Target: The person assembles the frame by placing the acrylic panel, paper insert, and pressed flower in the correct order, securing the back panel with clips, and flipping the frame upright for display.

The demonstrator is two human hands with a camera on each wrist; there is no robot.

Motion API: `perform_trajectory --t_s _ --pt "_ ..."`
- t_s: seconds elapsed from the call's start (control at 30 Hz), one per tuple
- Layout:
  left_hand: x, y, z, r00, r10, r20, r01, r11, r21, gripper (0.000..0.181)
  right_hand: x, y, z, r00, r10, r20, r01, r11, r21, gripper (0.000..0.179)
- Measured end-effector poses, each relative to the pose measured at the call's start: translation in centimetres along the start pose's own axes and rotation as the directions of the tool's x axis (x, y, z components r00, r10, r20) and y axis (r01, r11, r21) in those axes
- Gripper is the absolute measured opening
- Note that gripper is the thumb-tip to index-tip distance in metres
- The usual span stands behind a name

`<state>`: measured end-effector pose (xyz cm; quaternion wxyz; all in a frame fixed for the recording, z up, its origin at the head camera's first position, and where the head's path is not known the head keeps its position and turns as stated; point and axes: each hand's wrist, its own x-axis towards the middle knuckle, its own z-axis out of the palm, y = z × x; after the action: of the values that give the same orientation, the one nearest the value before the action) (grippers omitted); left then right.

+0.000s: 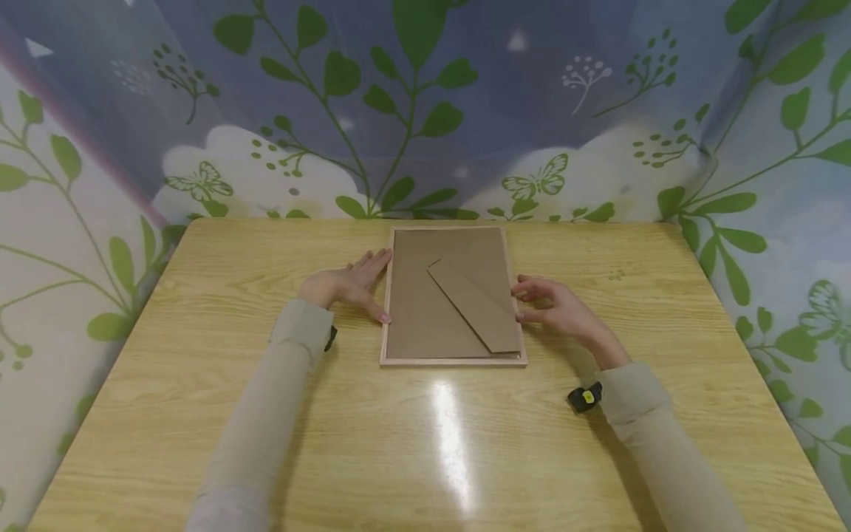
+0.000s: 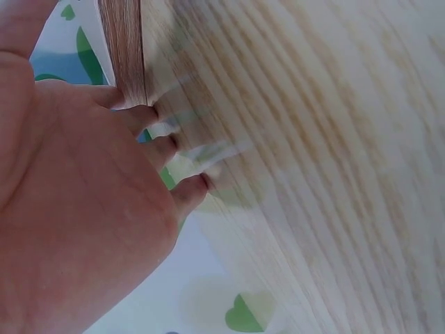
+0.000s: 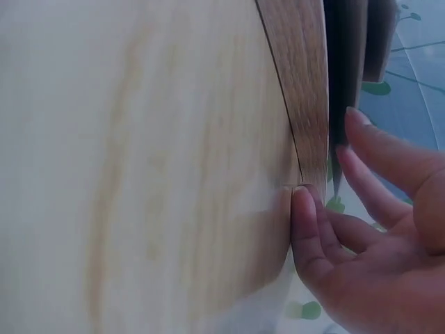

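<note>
A picture frame (image 1: 453,363) lies back side up on the table, its pale wooden rim around a brown backing board (image 1: 415,318). Across the board, a brown easel stand (image 1: 475,310) runs diagonally towards the lower right corner. At the frame's left edge, my left hand (image 1: 346,287) touches the rim with its thumb and fingertips, the fingers nearly straight. My right hand (image 1: 555,304) is at the right edge, fingers slightly bent. In the right wrist view, some fingertips (image 3: 302,209) of that hand meet the tabletop beside the frame's wooden side (image 3: 306,83).
The wood-grain table (image 1: 199,414) reaches back to a curtain (image 1: 425,111) with leaves and butterflies, which also hangs on both sides. A black wrist strap (image 1: 585,397) with a yellow mark shows at the right cuff. Light glares on the tabletop in front of the frame.
</note>
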<state>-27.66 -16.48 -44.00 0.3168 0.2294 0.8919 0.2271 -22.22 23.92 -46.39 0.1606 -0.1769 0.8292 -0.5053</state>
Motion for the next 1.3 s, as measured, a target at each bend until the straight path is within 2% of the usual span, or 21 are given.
perform_trajectory --t_s 0.1,0.23,0.33,0.43,0.57,0.8,1.0,1.2,1.3 --pt "0.0 -0.2 0.0 1.000 0.003 -0.003 -0.003 1.000 -0.004 0.133 -0.1 0.0 -0.1 0.999 -0.017 0.038 0.017 1.000 0.007 0.038" --pt "0.0 -0.2 0.0 1.000 -0.002 0.001 0.003 1.000 -0.014 0.134 -0.2 0.1 -0.2 0.994 -0.032 0.102 0.031 0.999 0.012 0.044" --pt "0.0 -0.1 0.0 1.000 -0.006 0.001 0.006 1.000 -0.006 0.133 -0.1 0.2 -0.2 0.993 -0.022 0.118 0.020 1.000 0.017 0.046" --pt "0.0 -0.1 0.0 1.000 0.001 -0.003 -0.001 1.000 -0.006 0.133 0.1 0.1 -0.1 0.997 0.016 0.079 -0.018 1.000 0.020 0.042" --pt "0.0 0.0 0.1 1.000 0.007 -0.005 -0.007 1.000 -0.017 0.134 0.6 0.1 0.2 0.999 0.051 -0.011 -0.051 0.999 0.006 0.031" --pt "0.5 -0.4 0.2 1.000 -0.009 0.004 0.009 1.000 -0.007 0.135 1.4 0.1 0.7 0.992 0.013 -0.122 -0.023 0.996 -0.083 0.011" --pt "1.1 -1.0 0.3 1.000 -0.023 0.014 0.023 1.000 0.005 0.138 1.5 -0.2 1.1 0.988 0.032 -0.154 -0.048 0.994 -0.103 0.009" --pt "1.0 -1.1 0.2 0.999 -0.032 0.015 0.032 0.999 0.005 0.140 1.3 -0.6 1.6 0.976 0.114 -0.187 -0.121 0.992 -0.031 0.014" --pt "0.9 -1.1 0.1 0.999 -0.040 0.020 0.040 0.999 0.015 0.140 1.3 -0.8 1.6 0.977 0.111 -0.181 -0.116 0.993 -0.020 0.018"
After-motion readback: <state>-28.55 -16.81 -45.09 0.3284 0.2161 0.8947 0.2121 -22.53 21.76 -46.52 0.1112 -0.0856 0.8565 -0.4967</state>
